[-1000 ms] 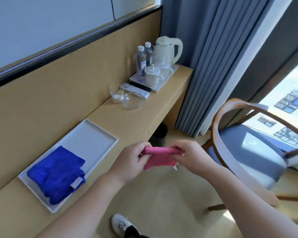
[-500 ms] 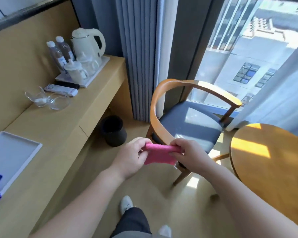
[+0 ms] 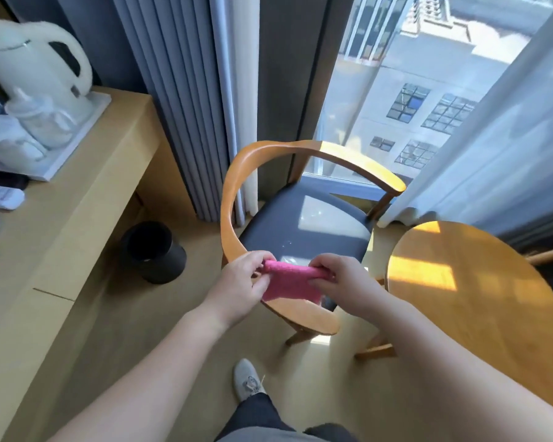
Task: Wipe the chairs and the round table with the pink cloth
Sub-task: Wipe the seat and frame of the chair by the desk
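A small folded pink cloth point(image 3: 289, 282) is stretched between both hands in front of me. My left hand point(image 3: 241, 287) pinches its left end and my right hand point(image 3: 345, 282) pinches its right end. Just beyond and below the cloth stands a wooden chair point(image 3: 229, 199) with a curved armrest rail and a dark grey seat point(image 3: 304, 224). The cloth hovers over the chair's near rail, apart from the seat. The round wooden table point(image 3: 473, 307) is to the right, patched with sunlight.
A long wooden counter point(image 3: 64, 224) runs along the left with a white kettle point(image 3: 35, 68) on a tray. A black bin point(image 3: 154, 252) sits on the floor beside the chair. Grey curtains point(image 3: 179, 90) and a window lie behind. My shoe point(image 3: 248, 379) is below.
My view has swung right from the counter and blue cloth to the chair and round table, and closer to the chair. Both hands keep holding the pink cloth the same way.
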